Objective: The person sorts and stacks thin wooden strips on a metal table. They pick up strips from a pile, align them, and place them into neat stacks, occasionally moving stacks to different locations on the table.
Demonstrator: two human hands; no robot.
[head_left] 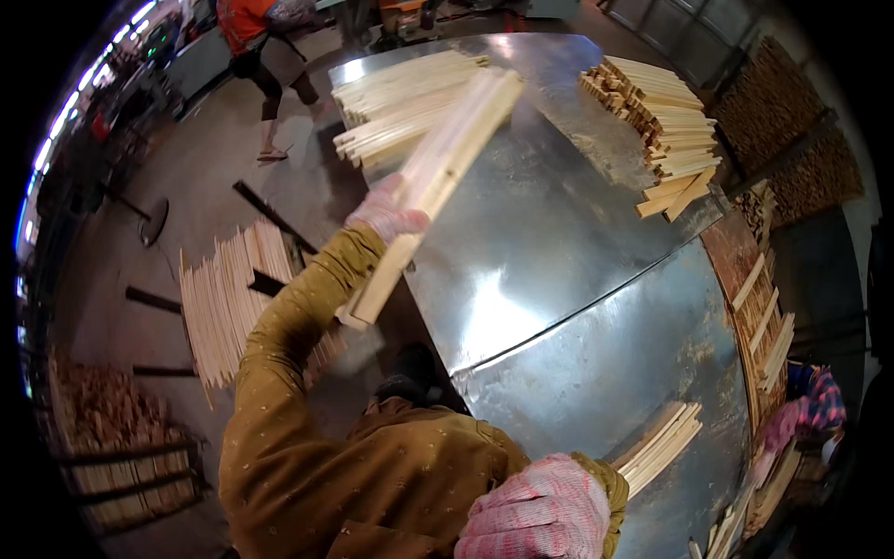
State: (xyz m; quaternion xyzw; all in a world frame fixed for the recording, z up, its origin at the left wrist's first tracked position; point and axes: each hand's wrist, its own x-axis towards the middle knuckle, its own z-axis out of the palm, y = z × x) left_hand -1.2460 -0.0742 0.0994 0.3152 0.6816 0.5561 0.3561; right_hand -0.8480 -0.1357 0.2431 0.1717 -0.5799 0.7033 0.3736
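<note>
Workshop light glares off a metal-covered tabletop that fills the center and right of the frame. A worker's left hand, in a pink-and-white knit glove, clasps a set of pale wooden strips, thumb across the top. The strips slant from left of center toward the upper middle, blurred at the far end, in front of a loose stack of strips at the tabletop's upper left. At the bottom of the frame, the gloved right hand shows only its back; whether it is spread or pressed together cannot be told. Just beside its cuff, at lower right, lies a small bundle of sticks. Another pile of strips lines the upper right. More slats stand at left among dark bars. A person in an orange shirt appears at upper left; a plaid sleeve shows at far right.
</note>
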